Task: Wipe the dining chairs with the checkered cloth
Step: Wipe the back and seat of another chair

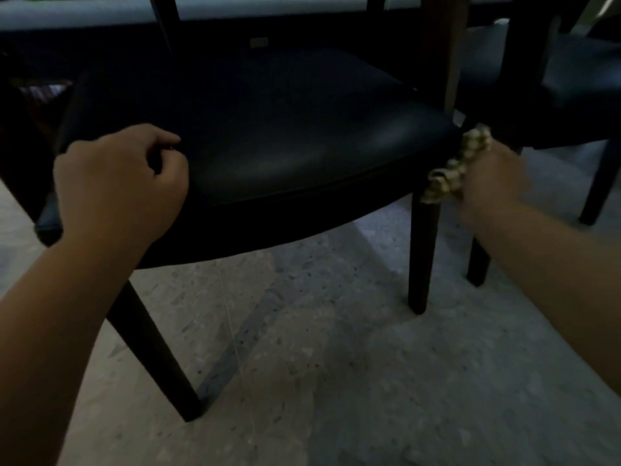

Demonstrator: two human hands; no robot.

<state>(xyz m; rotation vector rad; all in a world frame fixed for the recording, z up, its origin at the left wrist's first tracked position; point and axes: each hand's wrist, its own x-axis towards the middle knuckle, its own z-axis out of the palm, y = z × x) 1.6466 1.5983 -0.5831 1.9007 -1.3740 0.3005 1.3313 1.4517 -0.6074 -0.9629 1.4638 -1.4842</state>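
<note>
A dark dining chair with a black padded seat point(285, 136) fills the middle of the view in dim light. My left hand point(117, 183) rests on the seat's front left edge with its fingers curled against the cushion. My right hand point(490, 183) grips the bunched checkered cloth point(460, 166) against the seat's right edge, at the top of the front right leg point(421, 257). The cloth looks pale and crumpled, partly hidden behind my fingers.
A second dark chair point(571, 105) stands close on the right, its legs near my right arm. The table edge point(268, 8) runs across the top. A speckled terrazzo floor point(319, 364) lies below. The front left leg point(158, 358) slants down near my left forearm.
</note>
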